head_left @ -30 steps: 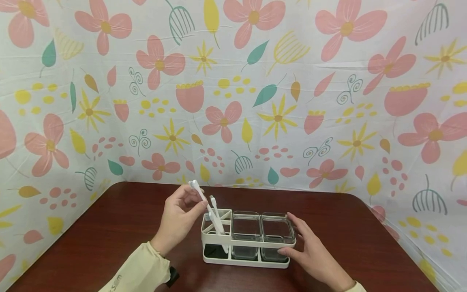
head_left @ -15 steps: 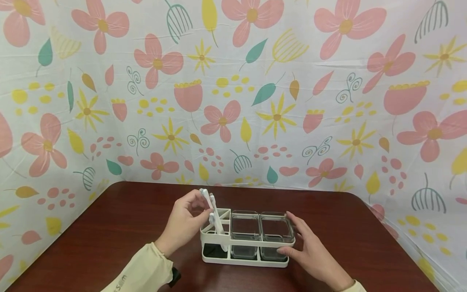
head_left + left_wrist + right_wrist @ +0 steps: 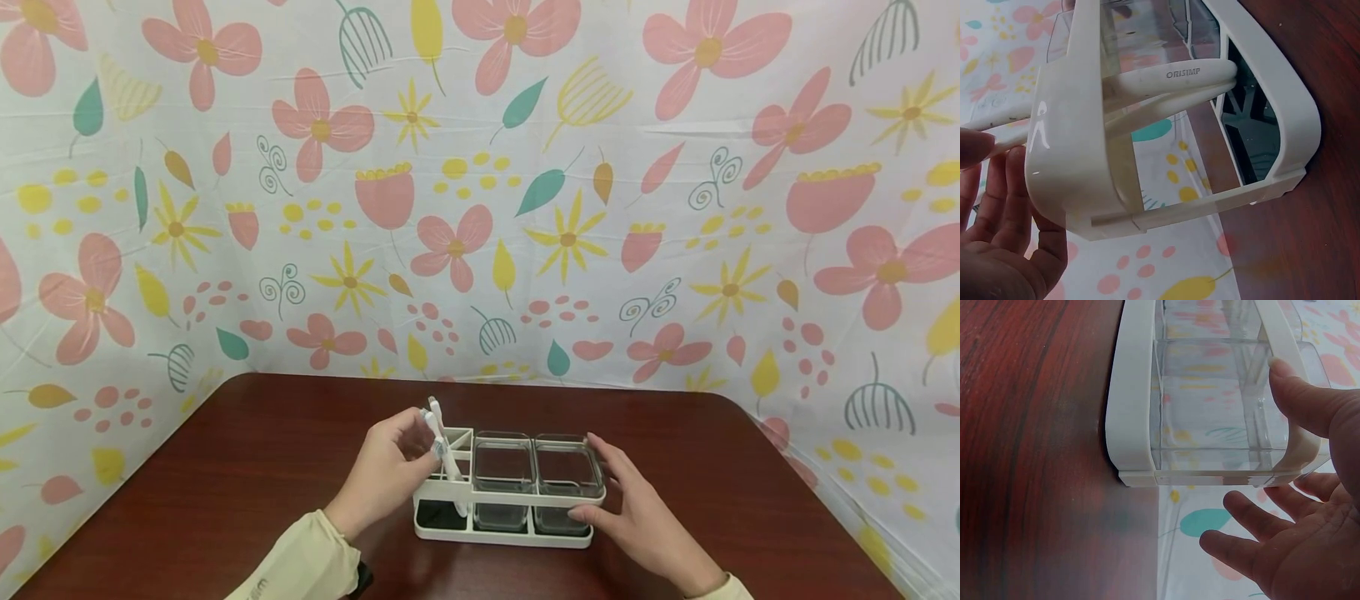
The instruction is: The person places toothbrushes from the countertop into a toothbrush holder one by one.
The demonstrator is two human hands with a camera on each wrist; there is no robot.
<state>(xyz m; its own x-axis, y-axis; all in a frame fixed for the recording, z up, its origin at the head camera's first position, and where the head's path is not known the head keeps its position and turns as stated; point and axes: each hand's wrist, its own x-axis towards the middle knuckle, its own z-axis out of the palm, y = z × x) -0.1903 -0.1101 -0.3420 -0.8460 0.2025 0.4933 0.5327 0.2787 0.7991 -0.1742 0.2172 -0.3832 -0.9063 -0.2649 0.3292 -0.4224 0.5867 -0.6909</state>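
On the table stands a white toothbrush holder point(image 3: 525, 500) with an upper rail and a low base. My left hand point(image 3: 386, 471) pinches a white toothbrush point(image 3: 997, 134) just above the holder's left compartment. Another white toothbrush point(image 3: 1197, 74), marked ORISIMP, leans in the same compartment, and both handles slant down together to the dark base pad point(image 3: 1250, 131). Their heads cluster beside my left fingertips in the head view. At the opposite end my right hand point(image 3: 641, 517) holds the holder, thumb on the front of the upper rail and a finger behind; its other fingers are spread.
Two clear square cups point(image 3: 504, 462) sit side by side in the holder's middle and right places. Thin dividers split the left compartment diagonally. The dark red wooden table point(image 3: 262, 467) meets a flower-printed cloth point(image 3: 465, 208) at the back and sides.
The left hand has moved right and down with the toothbrush, bringing its head lower and close to the other brush in the left compartment. The right hand stays on the holder's end.
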